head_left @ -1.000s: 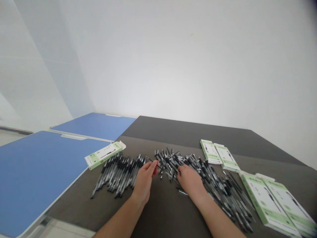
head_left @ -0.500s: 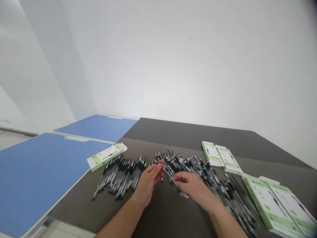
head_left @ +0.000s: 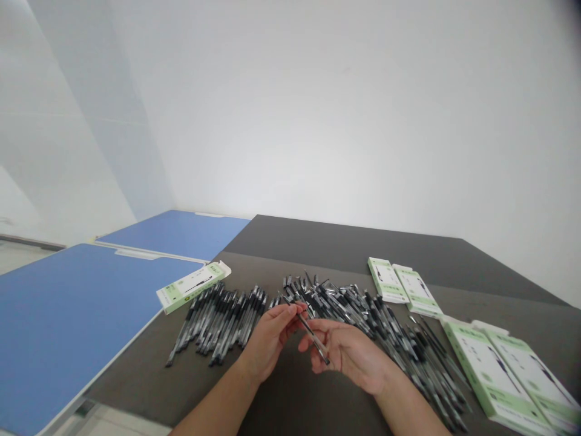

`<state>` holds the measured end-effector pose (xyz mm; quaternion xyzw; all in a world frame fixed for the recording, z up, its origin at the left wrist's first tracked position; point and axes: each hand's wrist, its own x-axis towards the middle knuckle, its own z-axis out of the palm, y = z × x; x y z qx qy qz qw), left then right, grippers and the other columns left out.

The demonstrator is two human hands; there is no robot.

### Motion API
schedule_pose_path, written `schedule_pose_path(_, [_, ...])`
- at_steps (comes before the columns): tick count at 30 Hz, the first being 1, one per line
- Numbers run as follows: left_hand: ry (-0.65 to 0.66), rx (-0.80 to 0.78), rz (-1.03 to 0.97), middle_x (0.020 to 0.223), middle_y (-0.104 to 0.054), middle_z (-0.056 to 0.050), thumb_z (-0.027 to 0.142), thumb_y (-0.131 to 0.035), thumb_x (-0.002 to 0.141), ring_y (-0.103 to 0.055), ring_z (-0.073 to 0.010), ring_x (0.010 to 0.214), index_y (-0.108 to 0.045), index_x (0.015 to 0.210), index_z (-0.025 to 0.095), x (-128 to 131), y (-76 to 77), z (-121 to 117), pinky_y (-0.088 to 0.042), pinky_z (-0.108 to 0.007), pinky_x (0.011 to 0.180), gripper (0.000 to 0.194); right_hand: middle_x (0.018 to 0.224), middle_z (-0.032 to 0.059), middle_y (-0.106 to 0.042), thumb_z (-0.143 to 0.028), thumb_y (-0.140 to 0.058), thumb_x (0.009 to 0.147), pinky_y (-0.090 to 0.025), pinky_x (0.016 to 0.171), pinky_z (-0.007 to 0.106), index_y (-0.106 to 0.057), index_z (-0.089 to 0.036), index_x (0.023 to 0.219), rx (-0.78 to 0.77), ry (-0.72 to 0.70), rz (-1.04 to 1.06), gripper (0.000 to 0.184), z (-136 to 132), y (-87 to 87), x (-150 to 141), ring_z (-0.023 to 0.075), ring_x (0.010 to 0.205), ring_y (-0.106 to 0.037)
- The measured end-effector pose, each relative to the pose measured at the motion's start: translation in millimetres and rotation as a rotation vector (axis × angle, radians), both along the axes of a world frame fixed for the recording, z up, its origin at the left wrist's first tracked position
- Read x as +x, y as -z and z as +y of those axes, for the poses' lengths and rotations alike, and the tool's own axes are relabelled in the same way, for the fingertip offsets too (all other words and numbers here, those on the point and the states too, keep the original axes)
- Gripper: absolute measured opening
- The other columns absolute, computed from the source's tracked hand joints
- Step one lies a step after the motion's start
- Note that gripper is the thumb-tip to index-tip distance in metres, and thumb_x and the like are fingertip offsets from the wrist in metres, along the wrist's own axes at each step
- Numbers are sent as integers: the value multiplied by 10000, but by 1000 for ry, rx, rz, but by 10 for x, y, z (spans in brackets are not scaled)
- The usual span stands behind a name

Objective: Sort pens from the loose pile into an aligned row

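Okay, left hand [head_left: 270, 339], fingers together, pinching black gel pen [head_left: 313, 336] between both hands; right hand [head_left: 347, 354] open, fingers apart under barrel. Risk: loose pinch lets pen slip, fall into loose pen pile [head_left: 363, 309]. Careless wrist or elbow could also scatter pen row [head_left: 222, 321].

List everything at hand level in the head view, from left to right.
Blue table → pen bunch → left hand → pen → right hand → pen pile → pen boxes
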<state>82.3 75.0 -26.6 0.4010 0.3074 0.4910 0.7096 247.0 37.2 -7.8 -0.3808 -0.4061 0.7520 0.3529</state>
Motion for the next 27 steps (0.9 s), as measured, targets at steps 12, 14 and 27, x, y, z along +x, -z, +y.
schedule_pose_path(12, [-316, -3, -152, 945, -683, -52, 313, -668, 730, -617, -135, 841, -690, 832, 156, -49, 58, 102, -475, -252, 798, 188, 623, -14, -586, -413, -571, 769, -304, 483, 199, -638, -139, 843, 216, 263, -253, 291, 81, 181, 7, 66, 469, -437])
schedule_pose_path(14, [-397, -55, -220, 845, -682, -18, 289, -682, 720, -618, -97, 754, -682, 820, 165, -87, 88, 145, -486, -212, 742, 159, 610, -20, -570, -392, -567, 771, -271, 467, 200, -647, -136, 850, 252, 275, -292, 280, 74, 139, 16, 59, 455, -394])
schedule_pose_path(27, [-501, -88, -267, 799, -673, -14, 265, -705, 700, -618, -79, 710, -674, 821, 147, -119, 102, 189, -497, -175, 681, 171, 570, -33, -489, -367, -537, 780, -210, 459, 212, -622, -156, 658, 352, 268, -531, 259, 98, 152, 22, 69, 472, -328])
